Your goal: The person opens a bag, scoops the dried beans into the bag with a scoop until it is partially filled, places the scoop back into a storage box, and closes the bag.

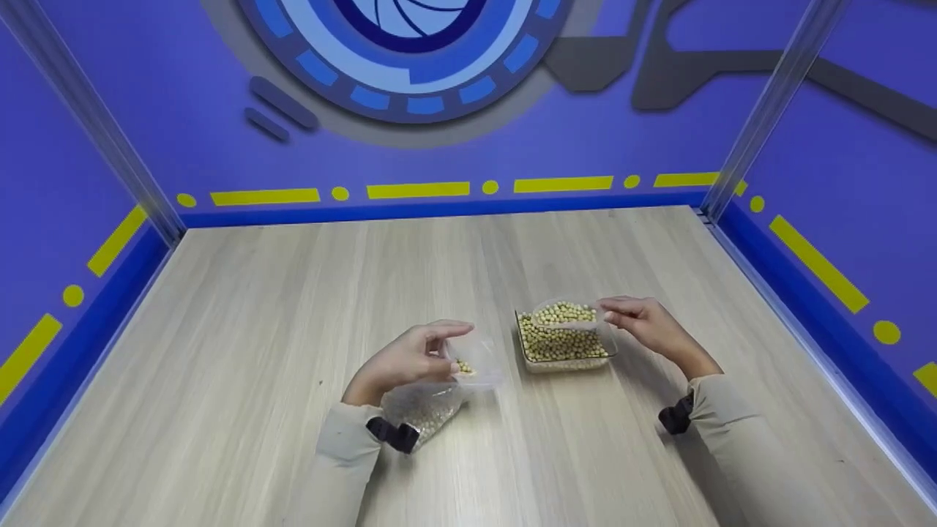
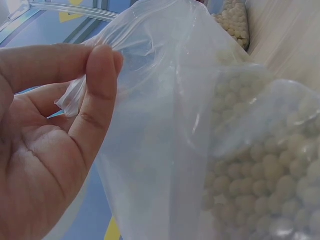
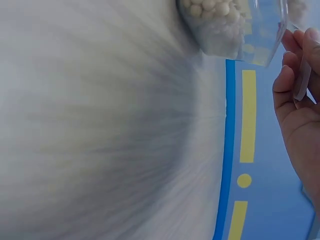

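Note:
Between thumb and fingers, my left hand (image 1: 406, 360) pinches the mouth of a clear plastic bag (image 1: 432, 413), whose lower part holds pale round beans that look like soybeans. The left wrist view shows the bag film (image 2: 145, 130) gathered at the fingertips, with beans (image 2: 265, 180) behind it. To the right, my right hand (image 1: 651, 329) grips the handle of a translucent scoop (image 1: 538, 320) heaped with beans. That scoop is over a clear rectangular container (image 1: 567, 367) full of the same beans. In the right wrist view, the scoop's handle (image 3: 302, 82) lies between fingers and thumb.
Both things are on a pale wooden table (image 1: 256, 329). Blue panels (image 1: 439, 161) with yellow marks enclose it at the back and sides. The container stands just right of the bag's mouth.

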Available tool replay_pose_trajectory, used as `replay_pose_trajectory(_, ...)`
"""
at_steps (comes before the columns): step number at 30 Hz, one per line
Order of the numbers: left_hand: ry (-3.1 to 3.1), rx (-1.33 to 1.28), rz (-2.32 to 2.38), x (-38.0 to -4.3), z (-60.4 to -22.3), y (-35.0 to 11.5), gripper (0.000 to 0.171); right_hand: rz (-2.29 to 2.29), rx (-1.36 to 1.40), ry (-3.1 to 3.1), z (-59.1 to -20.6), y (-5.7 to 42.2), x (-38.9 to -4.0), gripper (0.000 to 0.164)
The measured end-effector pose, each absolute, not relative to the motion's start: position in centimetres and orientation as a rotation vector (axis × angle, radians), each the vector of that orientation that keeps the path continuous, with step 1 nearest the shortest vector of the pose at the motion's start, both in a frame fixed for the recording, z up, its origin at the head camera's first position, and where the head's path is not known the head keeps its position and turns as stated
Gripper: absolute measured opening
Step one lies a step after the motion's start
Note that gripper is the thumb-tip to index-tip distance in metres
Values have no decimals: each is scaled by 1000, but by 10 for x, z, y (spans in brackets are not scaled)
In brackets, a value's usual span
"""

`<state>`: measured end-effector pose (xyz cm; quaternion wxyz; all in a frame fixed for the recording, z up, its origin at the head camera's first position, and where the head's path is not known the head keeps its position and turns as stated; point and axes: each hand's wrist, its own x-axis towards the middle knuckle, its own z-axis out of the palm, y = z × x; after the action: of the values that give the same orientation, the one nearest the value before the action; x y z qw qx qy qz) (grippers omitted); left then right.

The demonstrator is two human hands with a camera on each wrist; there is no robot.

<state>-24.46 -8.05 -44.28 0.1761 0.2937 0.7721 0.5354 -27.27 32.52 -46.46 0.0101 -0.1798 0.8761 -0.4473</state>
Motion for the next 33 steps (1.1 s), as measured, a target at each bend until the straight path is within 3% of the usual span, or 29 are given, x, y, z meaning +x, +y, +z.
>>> replay_pose_trajectory(33, 2192, 831, 1518, -247, -439, -82, 62, -1468, -696, 2629, -457, 268, -276, 33)
